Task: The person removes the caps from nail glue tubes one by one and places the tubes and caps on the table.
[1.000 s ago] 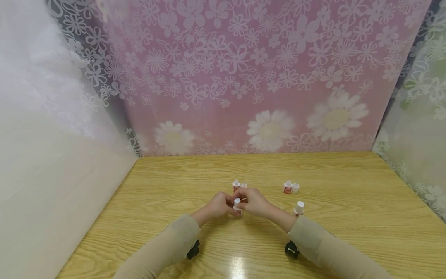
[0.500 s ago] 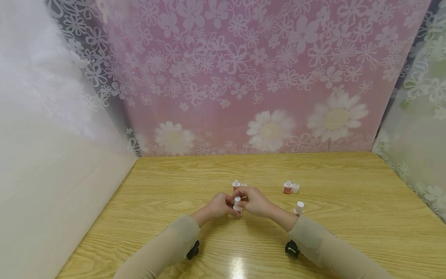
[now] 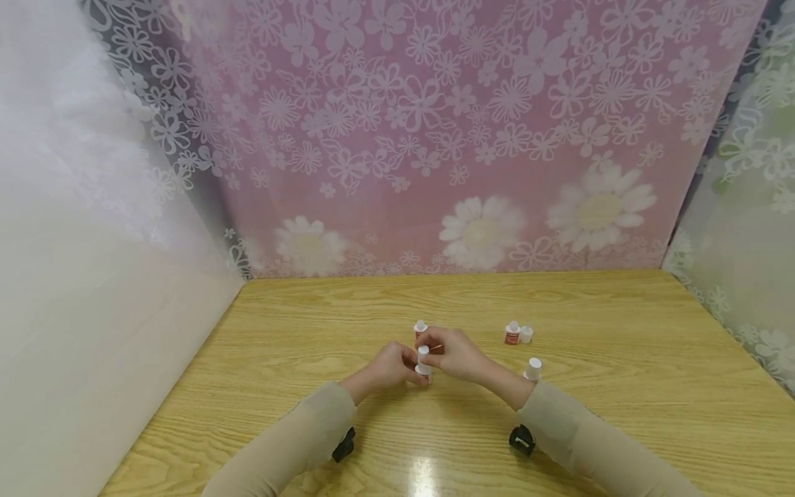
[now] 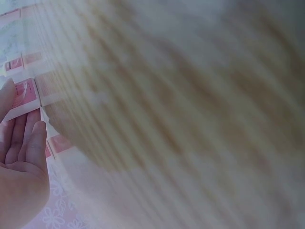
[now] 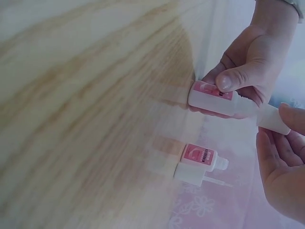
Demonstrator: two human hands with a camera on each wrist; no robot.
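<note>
A small white bottle with a red label (image 5: 209, 98) stands on the wooden table, held at its sides by my left hand (image 3: 390, 367). The left thumb (image 5: 228, 80) lies across the label in the right wrist view. My right hand (image 3: 456, 355) pinches a white cap (image 5: 272, 118) between thumb and fingers. This cap sits up at the end of the bottle's pale neck (image 5: 245, 106). In the left wrist view the bottle (image 4: 28, 93) shows at the left edge, beside the left fingers.
Behind the hands stands an uncapped bottle (image 3: 419, 330); its cap with a thin stem (image 5: 188, 174) is beside it. Another open bottle (image 3: 512, 334) and its cap (image 3: 526, 335) are at the back right. A capped bottle (image 3: 533, 369) stands by the right forearm.
My right hand has risen slightly, lifting the white cap higher over the bottle. The left hand keeps its place. The loose cap behind is now hidden by the right hand in the head view.
</note>
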